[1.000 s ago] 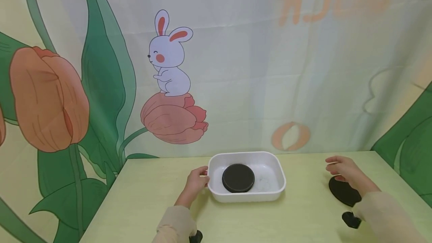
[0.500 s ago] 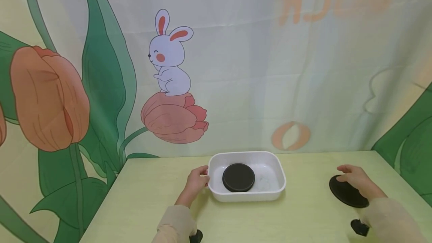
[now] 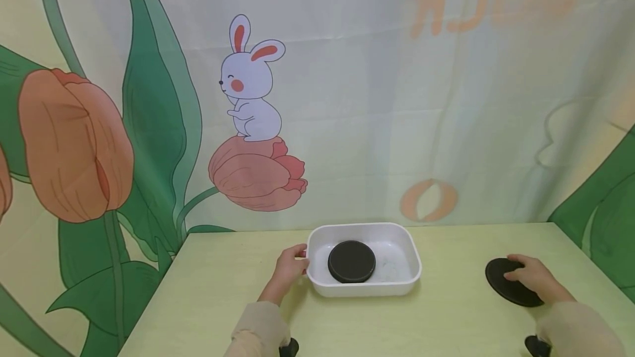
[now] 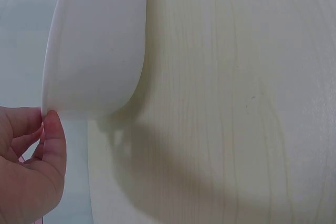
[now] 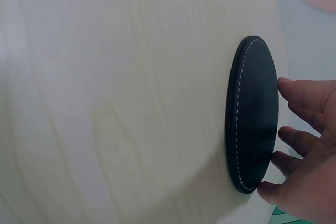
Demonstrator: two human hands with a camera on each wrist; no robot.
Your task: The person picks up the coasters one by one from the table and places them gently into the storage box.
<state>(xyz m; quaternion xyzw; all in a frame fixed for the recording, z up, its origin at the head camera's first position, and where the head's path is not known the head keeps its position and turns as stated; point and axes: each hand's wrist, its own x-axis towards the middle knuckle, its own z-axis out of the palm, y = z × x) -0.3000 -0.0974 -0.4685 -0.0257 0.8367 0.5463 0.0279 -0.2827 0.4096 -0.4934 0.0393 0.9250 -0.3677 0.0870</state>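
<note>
A white rectangular tray [image 3: 392, 289] with raised walls stands on the table, with thick black round coasters or a similar disc [image 3: 351, 261] lying in its left half. My left hand [image 3: 289, 265] pinches the tray's left rim; the left wrist view shows thumb and fingertips on that edge. To the right, a flat black round coaster [image 5: 254, 114] with white stitching lies on the table. My right hand [image 3: 538, 278] is over its right side, fingers spread and fingertips at the edge in the right wrist view. Whether they press on it is hard to tell.
The pale wood-grain table [image 3: 446, 313] reaches back to a printed curtain [image 3: 347, 98] with tulips and a rabbit. Black wrist devices show at the left sleeve [image 3: 260, 324] and the right sleeve [image 3: 577, 326].
My right hand has come down and to the right, from above the coaster's far side onto it. The left hand and the tray stay in place.
</note>
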